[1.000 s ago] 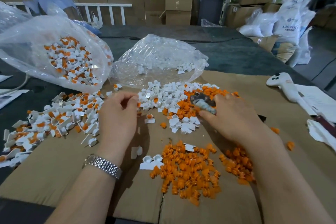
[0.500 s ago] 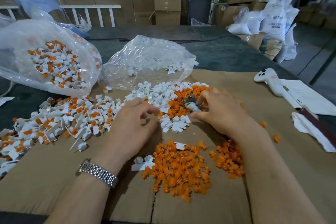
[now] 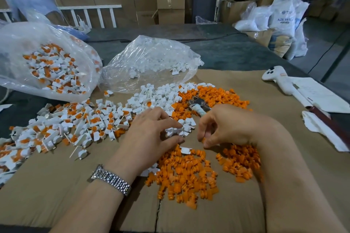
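pinching a single orange plug [image 3: 203, 139] between thumb and curled fingertips, the right hand [image 3: 225, 128] hangs just above the cardboard sheet [image 3: 56, 185], with the plug held low between the two hands. the left hand [image 3: 151, 134] lies beside it with fingers loosely stretched, not closed round anything, its tips touching a small cluster of white clips [image 3: 186, 128] that sits between both hands. directly below the hands spreads a near heap of orange plugs [image 3: 181, 176], and a smaller orange heap [image 3: 238, 162] lies partly under the right wrist. a metal tool [image 3: 198, 107] with a pale handle lies just beyond the right hand's knuckles; whether the hand touches it cannot be told. behind it are a far heap of orange plugs [image 3: 217, 96] and, touching that on its left, a pile of bare white clips [image 3: 161, 98]. to the left runs a long spread of assembled white-and-orange pieces [image 3: 75, 126]. a steel wristwatch [image 3: 110, 179] sits on the left wrist. further back on the dark table [image 3: 227, 53] stand two clear plastic bags: the left bag [image 3: 47, 66] holds assembled pieces, the middle bag [image 3: 151, 62] holds white clips. at the right edge lie a white handheld controller [image 3: 278, 79], papers [image 3: 322, 96] and a white cloth [image 3: 322, 128].
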Demonstrator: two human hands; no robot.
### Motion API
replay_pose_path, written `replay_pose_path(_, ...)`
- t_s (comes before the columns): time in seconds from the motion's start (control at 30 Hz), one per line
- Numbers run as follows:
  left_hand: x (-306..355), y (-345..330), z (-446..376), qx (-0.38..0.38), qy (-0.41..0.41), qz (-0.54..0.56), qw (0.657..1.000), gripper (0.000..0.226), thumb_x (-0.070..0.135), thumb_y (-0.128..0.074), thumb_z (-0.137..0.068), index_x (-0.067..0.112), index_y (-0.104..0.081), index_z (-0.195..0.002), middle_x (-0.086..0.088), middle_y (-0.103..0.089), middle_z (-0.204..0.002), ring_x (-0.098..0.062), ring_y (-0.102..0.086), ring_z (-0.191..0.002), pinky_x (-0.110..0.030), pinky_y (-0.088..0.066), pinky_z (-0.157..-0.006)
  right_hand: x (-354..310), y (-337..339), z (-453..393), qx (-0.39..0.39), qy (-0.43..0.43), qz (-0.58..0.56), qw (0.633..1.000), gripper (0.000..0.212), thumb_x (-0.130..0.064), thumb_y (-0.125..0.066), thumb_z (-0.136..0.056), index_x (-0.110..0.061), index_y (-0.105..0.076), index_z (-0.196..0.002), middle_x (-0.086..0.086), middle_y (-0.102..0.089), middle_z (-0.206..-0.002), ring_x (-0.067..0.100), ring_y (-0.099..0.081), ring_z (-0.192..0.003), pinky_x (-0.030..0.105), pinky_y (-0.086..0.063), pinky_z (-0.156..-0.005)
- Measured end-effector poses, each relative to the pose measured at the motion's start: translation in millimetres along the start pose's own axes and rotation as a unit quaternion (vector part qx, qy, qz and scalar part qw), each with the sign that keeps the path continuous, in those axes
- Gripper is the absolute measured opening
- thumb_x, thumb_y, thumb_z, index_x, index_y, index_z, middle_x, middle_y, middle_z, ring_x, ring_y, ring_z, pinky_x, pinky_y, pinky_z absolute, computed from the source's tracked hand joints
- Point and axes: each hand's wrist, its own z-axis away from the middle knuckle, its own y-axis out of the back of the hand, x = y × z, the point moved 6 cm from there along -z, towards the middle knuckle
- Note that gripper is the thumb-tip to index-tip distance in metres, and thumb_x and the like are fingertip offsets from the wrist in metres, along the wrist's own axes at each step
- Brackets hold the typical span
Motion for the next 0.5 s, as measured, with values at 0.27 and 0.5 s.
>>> replay_pose_path(0.27,-4.7,14.9,2.0,0.093,0.079,0.188,0.974,0.008,0.042,-0.075,-0.086,0.036,-0.073,-0.092,0.014,-0.065,-0.082,-0.004,-0.061,-0.078,-0.016,-0.05,-0.062,-11.4,23.8,-2.5,0.201,0.052,-0.065,0.976,0.007,-0.02,-0.078,-0.087,-0.026,-0.074,-0.087,-0.014,-0.071,-0.083,-0.002,-0.066,-0.08,0.01,-0.05,-0.072)
replay_pose_path(0.5,-17.3,13.6,5.7,0.056,0.183,0.587,0.787,0.014,0.021,-0.082,-0.077,0.016,-0.076,-0.089,-0.016,-0.078,-0.093,-0.025,-0.074,-0.076,-0.025,-0.059,-0.064,-27.7,28.0,5.1,0.227,0.148,-0.274,0.923,0.003,-0.018,-0.073,-0.092,-0.021,-0.072,-0.094,-0.006,-0.075,-0.085,0.004,-0.072,-0.081,0.01,-0.05,-0.075)
